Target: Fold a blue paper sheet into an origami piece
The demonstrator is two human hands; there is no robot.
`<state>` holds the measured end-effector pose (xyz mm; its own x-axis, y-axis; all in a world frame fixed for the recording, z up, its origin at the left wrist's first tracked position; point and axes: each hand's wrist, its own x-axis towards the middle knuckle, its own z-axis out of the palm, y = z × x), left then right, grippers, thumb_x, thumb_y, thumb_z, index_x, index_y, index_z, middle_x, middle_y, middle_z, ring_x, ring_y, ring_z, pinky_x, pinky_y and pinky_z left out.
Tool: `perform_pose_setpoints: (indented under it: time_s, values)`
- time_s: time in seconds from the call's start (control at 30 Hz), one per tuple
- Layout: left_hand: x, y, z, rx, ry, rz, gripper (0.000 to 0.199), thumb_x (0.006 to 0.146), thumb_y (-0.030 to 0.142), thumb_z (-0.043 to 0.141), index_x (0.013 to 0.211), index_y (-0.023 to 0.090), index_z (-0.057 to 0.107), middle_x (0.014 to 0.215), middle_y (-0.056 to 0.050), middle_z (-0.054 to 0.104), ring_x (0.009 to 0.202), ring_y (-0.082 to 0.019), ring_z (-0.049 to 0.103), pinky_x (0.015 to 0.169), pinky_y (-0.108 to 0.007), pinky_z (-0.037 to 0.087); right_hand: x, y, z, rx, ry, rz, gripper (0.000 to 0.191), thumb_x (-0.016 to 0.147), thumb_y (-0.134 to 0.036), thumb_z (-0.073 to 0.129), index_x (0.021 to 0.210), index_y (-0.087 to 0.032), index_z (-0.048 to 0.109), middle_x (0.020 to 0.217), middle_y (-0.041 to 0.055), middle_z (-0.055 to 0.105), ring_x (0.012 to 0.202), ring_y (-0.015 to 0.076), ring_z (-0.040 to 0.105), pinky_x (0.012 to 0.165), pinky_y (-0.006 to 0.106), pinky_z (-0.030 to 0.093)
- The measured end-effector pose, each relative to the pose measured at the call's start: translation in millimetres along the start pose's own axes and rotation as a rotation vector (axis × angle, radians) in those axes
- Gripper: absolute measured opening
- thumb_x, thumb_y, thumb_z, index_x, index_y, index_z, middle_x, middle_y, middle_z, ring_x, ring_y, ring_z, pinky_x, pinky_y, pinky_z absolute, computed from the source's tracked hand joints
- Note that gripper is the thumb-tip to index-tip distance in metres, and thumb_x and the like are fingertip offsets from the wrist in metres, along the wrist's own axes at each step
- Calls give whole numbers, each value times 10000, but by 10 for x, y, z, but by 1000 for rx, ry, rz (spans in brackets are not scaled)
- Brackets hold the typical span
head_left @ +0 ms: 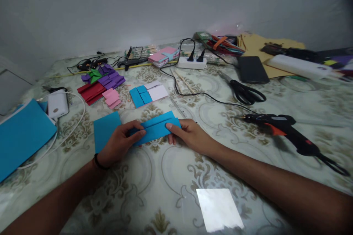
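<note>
A folded blue paper strip is held between both hands above the patterned tablecloth. My left hand pinches its left end, thumb on top. At its right end my right hand grips it with the thumb pressed on the face and the fingers underneath. A flat blue paper square lies by my left hand, partly covered by it. Beyond the strip sits a small card with blue folded pieces on its left and white on its right. Pink pieces and red folded paper lie behind to the left.
A black glue gun with its cable lies at right, black scissors behind it. At back stand a white power strip and a black phone-like slab. Large blue sheets and a white power bank lie left.
</note>
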<state>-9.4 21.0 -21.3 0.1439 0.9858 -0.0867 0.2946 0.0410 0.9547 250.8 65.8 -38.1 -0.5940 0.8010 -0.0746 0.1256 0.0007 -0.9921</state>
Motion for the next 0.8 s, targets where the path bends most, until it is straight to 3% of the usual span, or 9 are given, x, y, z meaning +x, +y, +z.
perform_pose_setpoints:
  time_s: [0.23, 0.43, 0.53, 0.63, 0.8]
  values:
    - [-12, 26, -27, 111, -68, 7, 388, 932, 530, 716, 789, 170, 687, 739, -5, 636, 680, -141, 545, 632, -243, 432, 1, 13, 8, 23, 15, 12, 695, 914, -803, 585, 685, -153, 682, 649, 47, 696, 580, 112, 588, 592, 248, 453]
    - [-9, 66, -19, 135, -58, 20, 416, 917, 528, 707, 718, 168, 646, 699, 5, 586, 664, -133, 495, 618, -245, 386, 2, 0, 17, 62, 15, -4, 643, 934, -765, 597, 725, -160, 654, 661, 35, 695, 586, 110, 598, 595, 248, 468]
    - [-14, 64, -16, 121, -73, -2, 432, 921, 552, 699, 729, 169, 641, 692, 2, 595, 655, -136, 503, 611, -248, 392, 1, -15, 30, 165, 22, -32, 552, 938, -704, 650, 1090, -173, 671, 663, -15, 680, 575, 121, 614, 584, 253, 504]
    - [-17, 52, -9, 83, -56, -7, 401, 929, 549, 705, 791, 174, 662, 719, 1, 619, 675, -142, 532, 626, -248, 418, 7, -19, 39, 249, 31, -24, 755, 925, -661, 698, 1478, -201, 468, 657, -51, 669, 570, 138, 634, 572, 260, 530]
    - [-2, 39, 12, 56, 9, 54, 346, 907, 511, 755, 844, 178, 683, 767, 3, 616, 698, -134, 511, 638, -240, 420, 30, -6, 30, 316, 31, -32, 928, 905, -602, 755, 1600, -180, 307, 649, -63, 678, 563, 135, 644, 567, 255, 538]
